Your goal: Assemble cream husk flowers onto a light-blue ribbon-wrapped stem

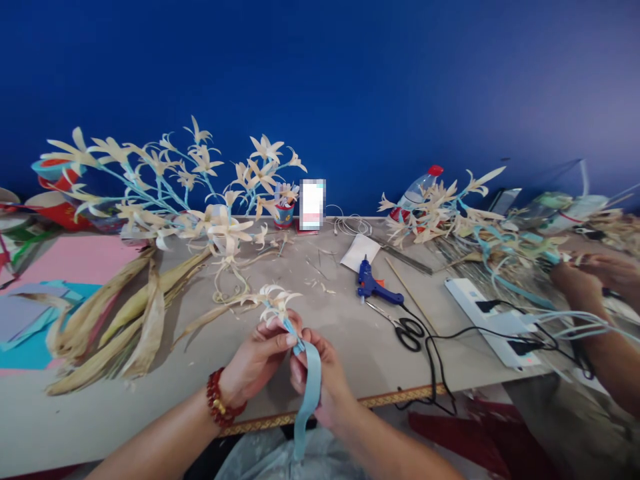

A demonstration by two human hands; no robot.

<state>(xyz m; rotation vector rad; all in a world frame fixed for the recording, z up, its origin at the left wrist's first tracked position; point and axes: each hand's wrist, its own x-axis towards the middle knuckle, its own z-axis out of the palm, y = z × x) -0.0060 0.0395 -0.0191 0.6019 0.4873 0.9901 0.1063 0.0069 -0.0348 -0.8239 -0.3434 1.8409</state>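
Note:
Near the table's front edge, my left hand pinches the base of a pale husk flower with curled narrow petals. A strip of light blue tape is wound round its stem. Close beside it, my right hand has its fingers closed on the taped stem, and the loose end of the strip hangs down towards my lap. The right fingertips are partly hidden behind the tape. A long dry husk strip lies left of the flower.
A blue glue gun and black-handled scissors lie to the right, by a white power strip with cables. Dry husks lie left. Finished flower branches stand behind. A co-worker's hands work at far right.

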